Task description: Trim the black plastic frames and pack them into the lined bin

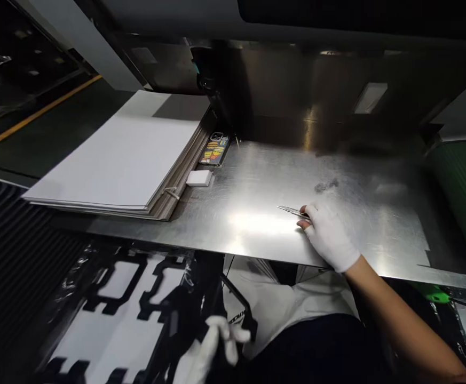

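Observation:
My right hand (329, 234), in a white glove with bare fingertips, is closed on thin metal tweezers (291, 210) over the shiny metal table (257, 197). The tweezers' tips point left. Low in the view, my left hand (212, 346), also gloved in white, is blurred at the table's near side. Its fingers are partly spread, close to a black curved strip (241, 298); whether they touch it I cannot tell. Left of that hand lie white sheets with black cut-out frames (112, 330).
A thick stack of white boards (116, 149) covers the table's left part. Beside it are a phone in a patterned case (214, 149) and a small white block (199, 178). A dark machine panel (297, 80) rises behind; a green ribbed surface (463, 192) stands right.

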Action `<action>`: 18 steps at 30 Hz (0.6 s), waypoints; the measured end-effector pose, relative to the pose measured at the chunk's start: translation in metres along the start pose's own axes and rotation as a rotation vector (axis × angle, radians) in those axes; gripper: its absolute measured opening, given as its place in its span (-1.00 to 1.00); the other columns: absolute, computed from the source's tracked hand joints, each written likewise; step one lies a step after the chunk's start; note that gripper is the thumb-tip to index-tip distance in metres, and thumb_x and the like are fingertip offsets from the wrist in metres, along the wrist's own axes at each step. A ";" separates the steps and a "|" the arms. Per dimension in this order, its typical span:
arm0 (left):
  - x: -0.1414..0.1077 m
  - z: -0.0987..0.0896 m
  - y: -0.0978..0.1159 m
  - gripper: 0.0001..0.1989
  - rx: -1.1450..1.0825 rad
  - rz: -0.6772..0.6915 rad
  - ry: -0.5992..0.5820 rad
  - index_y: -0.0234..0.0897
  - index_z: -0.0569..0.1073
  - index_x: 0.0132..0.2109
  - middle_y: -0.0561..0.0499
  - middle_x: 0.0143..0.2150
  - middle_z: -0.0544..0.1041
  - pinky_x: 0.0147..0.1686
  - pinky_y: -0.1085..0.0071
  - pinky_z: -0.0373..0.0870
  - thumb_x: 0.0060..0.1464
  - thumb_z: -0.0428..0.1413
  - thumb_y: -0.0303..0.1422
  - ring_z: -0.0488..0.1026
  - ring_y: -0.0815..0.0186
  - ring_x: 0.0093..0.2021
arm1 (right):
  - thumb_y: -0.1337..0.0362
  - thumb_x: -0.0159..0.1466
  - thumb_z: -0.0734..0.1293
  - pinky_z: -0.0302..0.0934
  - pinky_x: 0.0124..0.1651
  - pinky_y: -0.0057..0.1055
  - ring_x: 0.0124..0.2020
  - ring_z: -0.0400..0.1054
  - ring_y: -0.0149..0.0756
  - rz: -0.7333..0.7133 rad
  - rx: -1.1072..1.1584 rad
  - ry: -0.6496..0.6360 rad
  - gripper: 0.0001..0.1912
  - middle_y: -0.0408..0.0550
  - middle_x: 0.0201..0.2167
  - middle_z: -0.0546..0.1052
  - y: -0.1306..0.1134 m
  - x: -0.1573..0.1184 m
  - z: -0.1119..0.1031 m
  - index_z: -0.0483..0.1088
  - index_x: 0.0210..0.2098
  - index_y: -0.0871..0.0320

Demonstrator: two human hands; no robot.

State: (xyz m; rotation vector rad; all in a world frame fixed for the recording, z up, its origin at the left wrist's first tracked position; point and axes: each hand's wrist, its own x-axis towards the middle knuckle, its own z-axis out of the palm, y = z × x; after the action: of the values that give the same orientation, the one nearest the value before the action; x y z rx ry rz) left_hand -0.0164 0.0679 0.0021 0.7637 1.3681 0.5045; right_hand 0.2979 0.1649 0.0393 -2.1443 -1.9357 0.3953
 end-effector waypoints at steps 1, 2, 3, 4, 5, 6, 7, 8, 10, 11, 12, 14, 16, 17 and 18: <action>-0.004 -0.001 -0.012 -0.22 -0.029 -0.052 0.001 -0.15 0.32 -0.37 -0.10 -0.48 0.52 -0.04 -0.01 0.55 0.03 0.06 0.54 0.57 -0.02 -0.34 | 0.32 0.51 0.39 0.32 0.04 -0.08 0.01 0.41 0.05 0.038 -0.088 -0.078 -0.86 0.12 -0.02 0.52 0.007 0.011 0.004 0.45 0.04 0.20; -0.008 0.002 -0.022 -0.22 -0.073 -0.093 0.006 -0.15 0.34 -0.39 -0.07 -0.58 0.43 -0.02 0.00 0.53 0.00 0.10 0.54 0.51 0.01 -0.43 | 0.29 0.52 0.39 0.31 -0.01 -0.10 0.00 0.41 0.07 0.063 -0.161 -0.147 -0.86 0.13 -0.02 0.52 0.010 0.019 0.007 0.45 0.03 0.21; -0.013 0.007 -0.030 -0.23 -0.125 -0.122 0.013 -0.16 0.39 -0.37 -0.04 -0.62 0.36 0.04 0.01 0.51 0.03 0.10 0.52 0.49 0.04 -0.46 | 0.27 0.54 0.36 0.28 -0.07 -0.11 -0.03 0.42 0.08 0.088 -0.218 -0.195 -0.87 0.14 -0.05 0.52 0.011 0.024 0.007 0.44 0.01 0.21; -0.017 0.014 -0.036 -0.25 -0.171 -0.143 0.014 -0.16 0.46 -0.30 -0.03 -0.62 0.35 0.13 0.02 0.47 0.09 0.08 0.49 0.50 0.05 -0.43 | 0.25 0.56 0.33 0.25 -0.14 -0.13 -0.09 0.44 0.07 0.123 -0.252 -0.223 -0.87 0.13 -0.08 0.53 0.011 0.026 0.004 0.43 -0.02 0.19; -0.020 0.021 -0.041 -0.28 -0.211 -0.149 0.005 -0.18 0.52 -0.19 -0.04 -0.56 0.39 0.22 0.04 0.42 0.18 0.06 0.44 0.52 0.06 -0.36 | 0.24 0.58 0.29 0.21 -0.20 -0.15 -0.16 0.45 0.05 0.172 -0.255 -0.235 -0.88 0.12 -0.12 0.54 0.011 0.024 -0.001 0.40 -0.05 0.17; -0.023 0.029 -0.045 -0.30 -0.231 -0.144 -0.028 -0.18 0.55 -0.06 -0.06 -0.45 0.46 0.28 0.05 0.38 0.23 0.05 0.39 0.54 0.07 -0.29 | 0.25 0.59 0.25 0.18 -0.25 -0.18 -0.22 0.45 0.01 0.227 -0.213 -0.235 -0.89 0.09 -0.16 0.54 0.012 0.019 -0.008 0.36 -0.06 0.15; -0.025 0.035 -0.049 -0.30 -0.237 -0.139 -0.083 -0.19 0.53 0.06 -0.08 -0.34 0.49 0.29 0.06 0.36 0.24 0.09 0.35 0.54 0.08 -0.21 | 0.24 0.59 0.22 0.16 -0.29 -0.21 -0.27 0.44 -0.04 0.272 -0.131 -0.235 -0.89 0.04 -0.21 0.54 0.014 0.012 -0.017 0.34 -0.06 0.12; -0.025 0.040 -0.053 -0.26 -0.233 -0.135 -0.144 -0.19 0.49 0.15 -0.07 -0.26 0.48 0.26 0.09 0.37 0.19 0.16 0.34 0.52 0.10 -0.16 | 0.21 0.60 0.19 0.16 -0.33 -0.24 -0.33 0.43 -0.09 0.299 -0.022 -0.252 -0.87 -0.02 -0.26 0.54 0.017 0.003 -0.027 0.32 -0.05 0.09; -0.023 0.049 -0.061 -0.20 -0.177 -0.135 -0.254 -0.22 0.41 0.20 -0.03 -0.22 0.37 0.12 0.16 0.41 0.07 0.31 0.27 0.44 0.17 -0.15 | 0.05 0.63 0.15 0.20 -0.41 -0.31 -0.40 0.41 -0.16 0.246 0.255 -0.358 -0.76 -0.10 -0.33 0.53 0.021 -0.022 -0.043 0.33 0.03 0.03; -0.021 0.052 -0.066 -0.22 -0.129 -0.151 -0.282 -0.25 0.40 0.19 0.00 -0.23 0.31 0.03 0.20 0.41 0.05 0.35 0.19 0.40 0.20 -0.18 | -0.06 0.62 0.13 0.22 -0.44 -0.31 -0.42 0.41 -0.17 0.180 0.375 -0.466 -0.67 -0.11 -0.32 0.54 0.021 -0.036 -0.048 0.34 0.09 0.00; -0.019 0.056 -0.069 -0.29 -0.077 -0.178 -0.286 -0.27 0.40 0.16 0.01 -0.24 0.27 -0.07 0.23 0.40 0.06 0.35 0.10 0.37 0.24 -0.22 | -0.13 0.62 0.11 0.26 -0.43 -0.31 -0.41 0.42 -0.18 0.087 0.496 -0.586 -0.61 -0.10 -0.29 0.54 0.020 -0.052 -0.048 0.36 0.09 -0.01; -0.016 0.062 -0.073 -0.50 0.012 -0.226 -0.257 -0.31 0.42 0.06 0.01 -0.24 0.29 -0.19 0.26 0.36 0.07 0.29 -0.14 0.33 0.27 -0.27 | -0.10 0.64 0.08 0.28 -0.35 -0.32 -0.38 0.39 -0.24 -0.104 0.657 -0.852 -0.58 -0.13 -0.30 0.51 0.011 -0.087 -0.035 0.38 -0.10 0.01; -0.015 0.066 -0.069 -0.67 0.072 -0.222 -0.221 -0.32 0.43 -0.07 -0.02 -0.24 0.37 -0.19 0.27 0.36 0.03 0.22 -0.28 0.34 0.27 -0.26 | -0.03 0.64 0.11 0.06 -0.43 -0.35 -0.47 0.22 -0.31 -0.196 0.656 -0.998 -0.56 -0.18 -0.43 0.38 -0.001 -0.121 -0.005 0.26 -0.28 0.08; -0.015 0.067 -0.065 -0.71 0.088 -0.199 -0.214 -0.33 0.43 -0.09 -0.05 -0.21 0.42 -0.14 0.27 0.37 0.04 0.19 -0.30 0.37 0.25 -0.22 | 0.00 0.63 0.11 -0.01 -0.44 -0.34 -0.51 0.16 -0.32 -0.182 0.614 -1.001 -0.57 -0.19 -0.48 0.34 -0.007 -0.136 0.012 0.22 -0.31 0.10; -0.016 0.068 -0.061 -0.73 0.112 -0.174 -0.215 -0.33 0.44 -0.09 -0.08 -0.18 0.46 -0.09 0.27 0.38 0.07 0.18 -0.30 0.39 0.23 -0.17 | 0.03 0.62 0.08 0.00 -0.40 -0.32 -0.50 0.19 -0.31 -0.160 0.596 -0.928 -0.58 -0.18 -0.47 0.35 -0.011 -0.148 0.029 0.22 -0.30 0.11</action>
State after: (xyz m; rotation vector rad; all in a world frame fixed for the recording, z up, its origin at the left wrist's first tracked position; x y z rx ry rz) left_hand 0.0409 0.0035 -0.0303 0.7589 1.2552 0.2036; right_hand 0.2635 0.0180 0.0226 -1.4836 -1.9420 1.9022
